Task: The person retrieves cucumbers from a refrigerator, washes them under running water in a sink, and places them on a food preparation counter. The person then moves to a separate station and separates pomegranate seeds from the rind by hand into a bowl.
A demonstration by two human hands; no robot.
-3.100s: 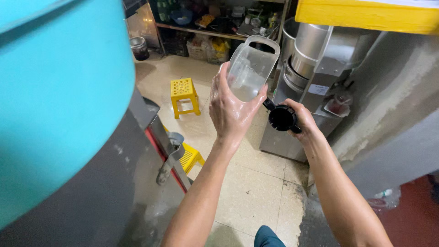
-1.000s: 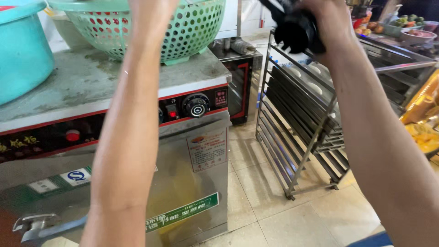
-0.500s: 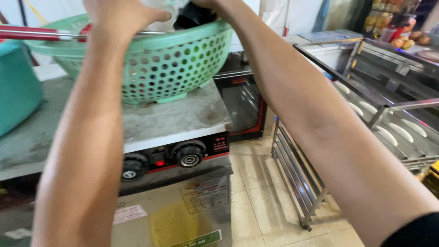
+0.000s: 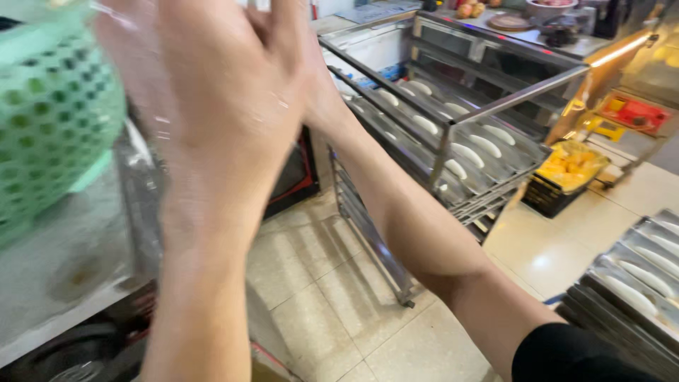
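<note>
A: Status of the left hand [image 4: 226,106]?

B: Raised close to the camera, back of the hand toward the viewer, heavily motion-blurred. A clear plastic container [image 4: 127,92] shows as a transparent smear at its left side, overlapping the green perforated basket [image 4: 49,120]. The palm side is hidden, so I cannot tell whether the fingers are clamped on the container or merely against it.

A: Right hand?

B: The right hand [image 4: 297,28] sits directly behind the left, at the top edge of the frame. Only the wrist area and part of the hand show; the fingers are cut off or covered. Grip state: cannot be determined. The forearm runs down toward the lower right corner, ending in a black sleeve [image 4: 573,354].

A: Orientation of the container?

B: Its outline is too blurred to be exact. The visible streak runs roughly top to bottom, so the long axis appears near vertical. Which end is the mouth cannot be read.

A: Location?

B: Above the front right corner of the steel counter [image 4: 64,269], just beside the basket, which stands on that counter.

A: Surroundings?

B: A metal tray rack [image 4: 453,134] with pale dough pieces stands on the tiled floor [image 4: 332,297] to the right. A crate of yellow items [image 4: 569,170] lies beyond it. More trays [image 4: 629,283] are cut off at the right edge.
</note>
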